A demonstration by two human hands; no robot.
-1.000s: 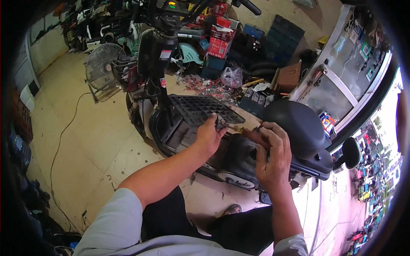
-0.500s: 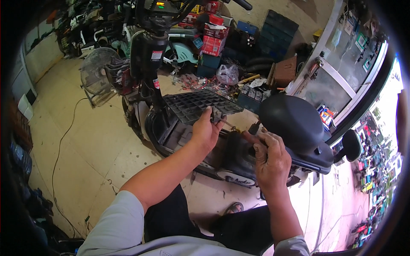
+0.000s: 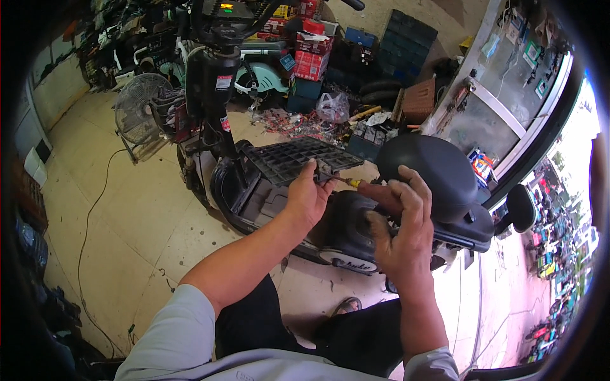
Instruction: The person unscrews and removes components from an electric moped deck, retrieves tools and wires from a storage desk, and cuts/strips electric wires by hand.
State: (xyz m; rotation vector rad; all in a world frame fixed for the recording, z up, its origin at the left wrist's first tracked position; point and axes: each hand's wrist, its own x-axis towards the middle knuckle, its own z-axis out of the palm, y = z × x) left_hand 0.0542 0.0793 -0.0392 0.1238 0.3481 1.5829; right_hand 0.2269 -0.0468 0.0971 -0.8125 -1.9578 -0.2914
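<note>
A dark plastic panel with a gridded, ribbed underside [image 3: 286, 160] is tilted above the scooter's footboard [image 3: 267, 206]. My left hand [image 3: 306, 198] is closed on its near edge, thumb on top by a small fitting. A screwdriver [image 3: 353, 183] with a yellow collar points left, its thin shaft reaching that fitting. My right hand [image 3: 406, 232] is loosely around its brownish handle, thumb apart and the upper fingers raised. The exact contact at the tip is hidden by my left fingers. Just beyond my right hand is the scooter's black seat [image 3: 429, 178].
The scooter's steering column [image 3: 219, 95] rises at the left of the panel. A floor fan [image 3: 140, 108] stands farther left, its cable crossing the floor. Behind lie loose scraps [image 3: 292, 124], a plastic bag [image 3: 333, 108] and red boxes [image 3: 311, 60]. A glass door [image 3: 495, 95] is at right.
My right hand has loosened and spread, its thumb dropping away from the screwdriver and its fingers lifting. The screwdriver has turned flatter. My left hand keeps the panel almost still.
</note>
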